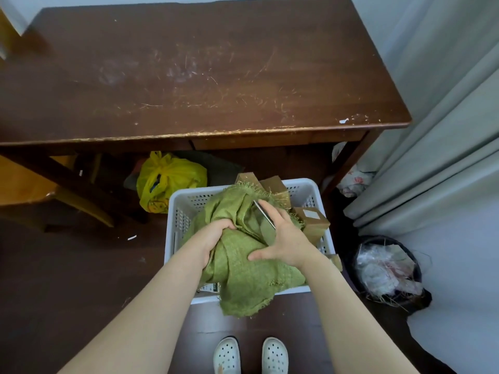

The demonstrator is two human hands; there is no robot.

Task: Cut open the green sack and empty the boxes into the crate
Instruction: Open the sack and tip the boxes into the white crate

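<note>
The green woven sack (243, 276) lies crumpled over a white perforated crate (175, 209) on the floor, its frayed cut edge toward the far side. Brown cardboard boxes (313, 220) poke out at the crate's far and right sides. My left hand (216, 238) is clenched on a fold of the sack near its middle. My right hand (283, 238) rests on the sack and holds a knife (263, 214), the blade pointing away from me along the fabric.
A scratched dark wooden table (202, 76) stands just beyond the crate. A yellow plastic bag (167, 179) sits under it. A black bin (388, 268) lined with plastic stands at right, beside a pale curtain (445, 130). My white shoes (251, 354) are below.
</note>
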